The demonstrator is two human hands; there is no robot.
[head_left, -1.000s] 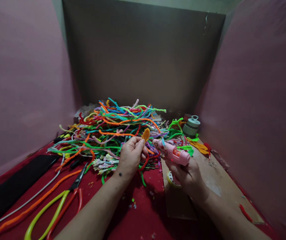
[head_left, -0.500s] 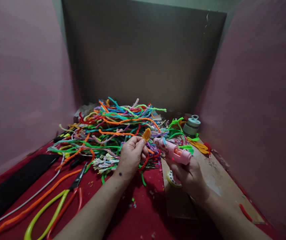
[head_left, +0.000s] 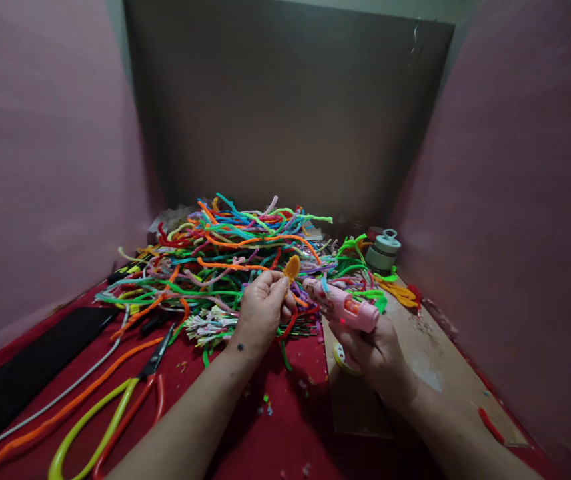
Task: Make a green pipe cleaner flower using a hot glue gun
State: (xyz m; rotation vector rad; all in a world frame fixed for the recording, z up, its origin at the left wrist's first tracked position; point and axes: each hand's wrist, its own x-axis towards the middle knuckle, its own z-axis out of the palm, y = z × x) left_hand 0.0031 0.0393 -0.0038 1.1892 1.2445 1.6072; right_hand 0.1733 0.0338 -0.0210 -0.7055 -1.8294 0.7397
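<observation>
A small orange-brown oval piece (head_left: 292, 268) stands upright between the thumb and fingers of my left hand (head_left: 261, 310). My right hand (head_left: 378, 353) is wrapped round a pink glue gun (head_left: 348, 305), whose nozzle points left toward the oval piece, a small gap apart from it. A red light shows on the gun's underside. Behind both hands lies a big heap of colourful fuzzy stems (head_left: 245, 247). White-tipped thin stems (head_left: 212, 327) lie in a bundle left of my left hand.
Scissors with yellow and red handles (head_left: 128, 393) lie at the front left, beside a long orange stem (head_left: 65, 407) and a black strip (head_left: 40, 367). At the right are a brown board (head_left: 445, 373), yellow-orange stems (head_left: 398, 292) and a pale green lidded container (head_left: 384, 250).
My right hand and the glue gun have moved slightly left, bringing the nozzle closer to the oval piece. My left hand has hardly moved.
</observation>
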